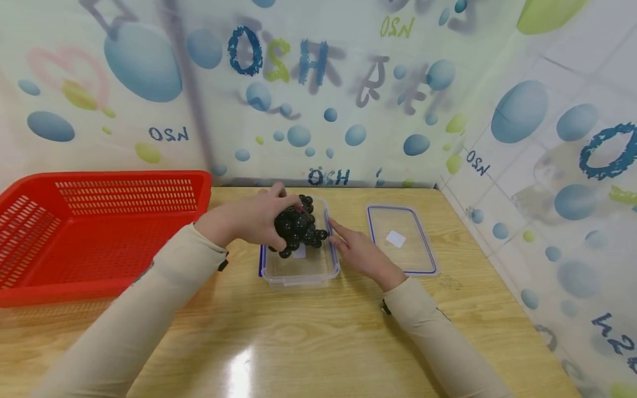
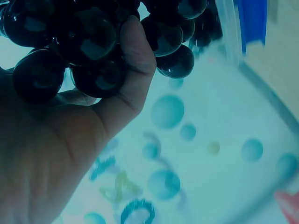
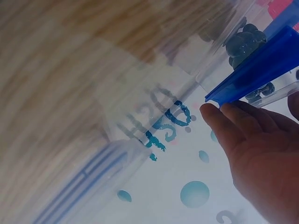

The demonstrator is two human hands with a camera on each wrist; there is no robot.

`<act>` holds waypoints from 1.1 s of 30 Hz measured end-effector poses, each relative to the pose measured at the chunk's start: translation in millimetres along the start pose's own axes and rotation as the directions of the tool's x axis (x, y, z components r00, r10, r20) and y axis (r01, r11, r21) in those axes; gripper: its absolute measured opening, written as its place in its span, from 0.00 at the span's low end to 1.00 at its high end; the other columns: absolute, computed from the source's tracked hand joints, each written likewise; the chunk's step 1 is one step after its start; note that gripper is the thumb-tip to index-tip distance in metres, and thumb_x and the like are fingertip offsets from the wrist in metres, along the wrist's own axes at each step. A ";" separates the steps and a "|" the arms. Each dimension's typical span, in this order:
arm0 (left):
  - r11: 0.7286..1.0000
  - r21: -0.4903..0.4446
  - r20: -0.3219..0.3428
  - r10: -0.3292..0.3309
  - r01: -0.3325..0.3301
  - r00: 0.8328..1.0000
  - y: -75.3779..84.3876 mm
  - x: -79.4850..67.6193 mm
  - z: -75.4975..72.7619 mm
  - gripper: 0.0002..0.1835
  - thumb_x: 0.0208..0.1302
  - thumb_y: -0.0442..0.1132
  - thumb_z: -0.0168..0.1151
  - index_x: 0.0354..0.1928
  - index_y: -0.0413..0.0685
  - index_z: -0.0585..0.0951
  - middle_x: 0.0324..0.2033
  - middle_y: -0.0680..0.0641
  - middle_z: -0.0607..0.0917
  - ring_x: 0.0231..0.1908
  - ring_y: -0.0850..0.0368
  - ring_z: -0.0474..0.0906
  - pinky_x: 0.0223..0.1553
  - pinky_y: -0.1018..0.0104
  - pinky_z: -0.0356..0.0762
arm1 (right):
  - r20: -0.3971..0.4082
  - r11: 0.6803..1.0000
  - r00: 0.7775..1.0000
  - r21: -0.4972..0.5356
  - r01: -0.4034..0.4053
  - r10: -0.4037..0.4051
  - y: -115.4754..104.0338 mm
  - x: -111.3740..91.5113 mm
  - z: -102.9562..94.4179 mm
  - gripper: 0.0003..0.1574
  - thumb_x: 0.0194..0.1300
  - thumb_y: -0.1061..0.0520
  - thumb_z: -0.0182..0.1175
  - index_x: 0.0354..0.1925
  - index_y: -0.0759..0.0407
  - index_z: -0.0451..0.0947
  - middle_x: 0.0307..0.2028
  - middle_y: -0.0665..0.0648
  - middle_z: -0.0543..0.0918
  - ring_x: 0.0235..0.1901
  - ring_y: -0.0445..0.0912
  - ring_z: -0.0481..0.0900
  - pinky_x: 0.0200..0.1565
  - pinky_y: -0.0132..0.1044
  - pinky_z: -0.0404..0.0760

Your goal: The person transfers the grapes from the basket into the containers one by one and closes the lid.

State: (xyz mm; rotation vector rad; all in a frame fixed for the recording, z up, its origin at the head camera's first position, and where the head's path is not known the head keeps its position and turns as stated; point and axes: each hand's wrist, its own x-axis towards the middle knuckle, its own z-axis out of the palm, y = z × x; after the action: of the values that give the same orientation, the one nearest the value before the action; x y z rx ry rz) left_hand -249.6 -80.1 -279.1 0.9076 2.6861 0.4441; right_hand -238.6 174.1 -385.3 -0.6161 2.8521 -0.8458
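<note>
Head view: black grapes [image 1: 296, 225] grasped in left hand [image 1: 251, 218], clear container [image 1: 298, 270] beneath the grip; red basket [image 1: 99, 243] to the grip's left, blue-edged lid [image 1: 408, 253] well to its right. Left wrist view: bent digit [image 2: 138, 63] against the grapes. Right wrist view: right hand [image 3: 261, 149] unclenched, fingertips [image 3: 211, 109] at the container's blue flap [image 3: 261, 66].

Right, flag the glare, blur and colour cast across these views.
Head: white glare on the wooden tabletop; left wrist: teal cast, black grapes dark with small highlights; right wrist: dim, wooden tabletop streaked by blur, blue latch crisper.
</note>
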 end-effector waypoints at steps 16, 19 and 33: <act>0.997 0.077 0.117 0.013 -0.022 0.993 10.9 22.5 37.2 0.44 0.53 0.46 0.74 0.72 0.58 0.65 0.61 0.41 0.60 0.55 0.39 0.64 0.47 0.49 0.76 | 0.013 1.000 1.000 0.006 -0.025 0.025 0.8 0.6 -0.5 0.34 0.79 0.49 0.44 0.76 0.56 0.51 0.68 0.64 0.64 0.64 0.57 0.68 0.63 0.51 0.66; 0.997 0.076 0.106 0.018 -0.026 0.994 7.3 23.0 44.5 0.41 0.53 0.44 0.75 0.70 0.59 0.68 0.61 0.41 0.61 0.56 0.37 0.63 0.47 0.48 0.76 | 0.020 1.000 0.999 0.002 -0.025 0.025 0.6 0.6 -0.1 0.34 0.79 0.48 0.43 0.77 0.56 0.51 0.68 0.65 0.65 0.63 0.57 0.69 0.63 0.51 0.66; 0.970 0.176 0.018 0.166 -0.166 0.986 -8.8 11.6 76.5 0.34 0.66 0.57 0.62 0.72 0.62 0.67 0.70 0.41 0.57 0.65 0.34 0.54 0.63 0.35 0.54 | 0.020 1.000 1.000 -0.017 -0.024 0.024 0.7 2.0 0.9 0.34 0.79 0.48 0.43 0.77 0.56 0.51 0.68 0.64 0.66 0.63 0.58 0.70 0.63 0.51 0.66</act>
State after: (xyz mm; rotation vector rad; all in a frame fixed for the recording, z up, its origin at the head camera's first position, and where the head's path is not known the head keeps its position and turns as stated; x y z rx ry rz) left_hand -236.6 -64.3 -354.2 1.1879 2.6905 0.2391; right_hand -240.5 173.3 -386.4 -0.5879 2.8448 -0.8087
